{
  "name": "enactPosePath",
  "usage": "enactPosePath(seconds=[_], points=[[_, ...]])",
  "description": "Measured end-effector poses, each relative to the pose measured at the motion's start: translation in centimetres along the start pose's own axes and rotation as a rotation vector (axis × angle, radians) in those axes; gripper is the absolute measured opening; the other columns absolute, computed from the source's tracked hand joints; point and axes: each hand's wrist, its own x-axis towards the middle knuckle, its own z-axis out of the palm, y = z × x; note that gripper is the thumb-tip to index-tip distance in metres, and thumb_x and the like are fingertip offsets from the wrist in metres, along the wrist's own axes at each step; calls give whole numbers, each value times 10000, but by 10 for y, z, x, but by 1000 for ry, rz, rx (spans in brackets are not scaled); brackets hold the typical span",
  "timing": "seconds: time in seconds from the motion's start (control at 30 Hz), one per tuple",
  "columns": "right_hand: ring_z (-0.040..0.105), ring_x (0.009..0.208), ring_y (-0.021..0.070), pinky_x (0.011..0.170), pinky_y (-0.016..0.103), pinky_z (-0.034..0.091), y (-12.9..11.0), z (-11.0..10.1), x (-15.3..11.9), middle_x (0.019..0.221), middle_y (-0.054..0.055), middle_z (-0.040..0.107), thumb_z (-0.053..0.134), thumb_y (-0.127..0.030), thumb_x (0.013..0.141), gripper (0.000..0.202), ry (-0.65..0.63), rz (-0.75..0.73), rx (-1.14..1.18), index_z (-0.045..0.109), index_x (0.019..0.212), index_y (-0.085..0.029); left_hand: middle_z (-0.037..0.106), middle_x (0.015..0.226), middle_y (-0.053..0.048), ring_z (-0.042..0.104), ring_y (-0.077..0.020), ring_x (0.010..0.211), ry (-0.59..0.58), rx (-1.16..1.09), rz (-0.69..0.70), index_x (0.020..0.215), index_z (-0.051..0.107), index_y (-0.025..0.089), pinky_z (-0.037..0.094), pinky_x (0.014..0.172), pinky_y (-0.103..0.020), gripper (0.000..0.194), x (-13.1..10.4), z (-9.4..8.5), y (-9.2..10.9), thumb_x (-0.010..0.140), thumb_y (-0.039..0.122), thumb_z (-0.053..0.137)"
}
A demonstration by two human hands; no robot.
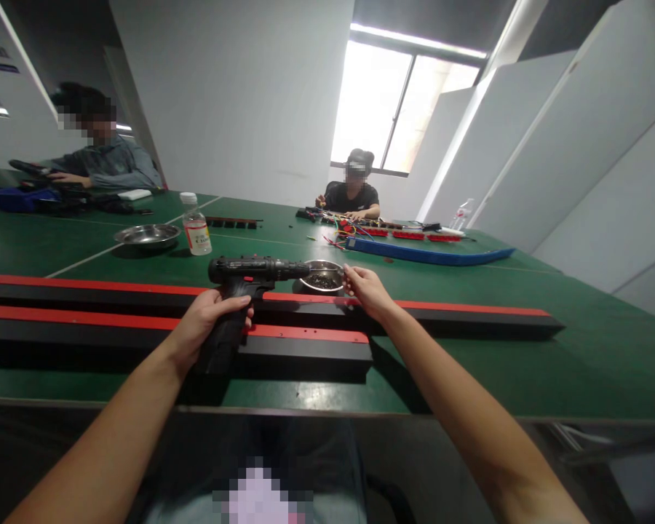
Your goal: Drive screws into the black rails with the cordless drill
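A black cordless drill (pixel 251 269) lies level in the air, with my left hand (pixel 199 324) wrapped around its grip. The drill's thin bit points right, across a small metal bowl (pixel 319 290) holding small dark pieces, apparently screws. At the bit's tip is my right hand (pixel 368 291), its thumb and finger pinched together. Whatever is between those fingers is too small to make out. Below the hands lie two long black bars with red top faces: a shorter near bar (pixel 306 355) and a longer far bar (pixel 469 322). Small holes show in the near bar's red face.
Behind the bars stand a plastic bottle (pixel 197 231) and a shallow metal dish (pixel 147 234). A long blue strip (pixel 431 252) lies at the back right beside wires and red parts. Two other people work at the green table (pixel 594 342), one far ahead, one at left.
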Motion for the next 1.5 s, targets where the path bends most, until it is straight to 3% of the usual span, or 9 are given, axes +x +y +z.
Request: enactPosePath(seconds=[0.2, 0.6, 1.17, 1.5], points=[[388, 488, 75, 438, 217, 292, 3, -1, -20, 604, -28, 514, 713, -723, 742, 561, 49, -7, 41, 587, 756, -177, 712, 824, -67, 691, -166, 662, -45, 27, 2, 895, 675, 95, 559, 561, -227, 311, -1, -1, 1, 757, 336, 817], [432, 460, 84, 409, 217, 310, 14, 6, -18, 573, -11, 536, 645, -759, 776, 583, 159, -60, -26, 574, 703, -185, 707, 777, -60, 664, -155, 620, -35, 73, -8, 863, 681, 105, 529, 544, -214, 314, 0, -3, -1, 720, 341, 831], [469, 487, 97, 445, 222, 346, 5, 9, -25, 568, -4, 553, 649, -722, 794, 553, 142, -95, -124, 589, 683, -184, 712, 772, -56, 673, -160, 626, -61, 85, 5, 869, 690, 104, 538, 537, -222, 318, 1, -6, -2, 735, 357, 828], [480, 512, 102, 488, 226, 377, 4, 9, -26, 595, -16, 559, 671, -710, 776, 527, 119, -117, -115, 590, 719, -192, 719, 780, -72, 666, -161, 633, -47, 97, 32, 880, 693, 103, 534, 550, -222, 307, -5, 1, 3, 735, 339, 825]])
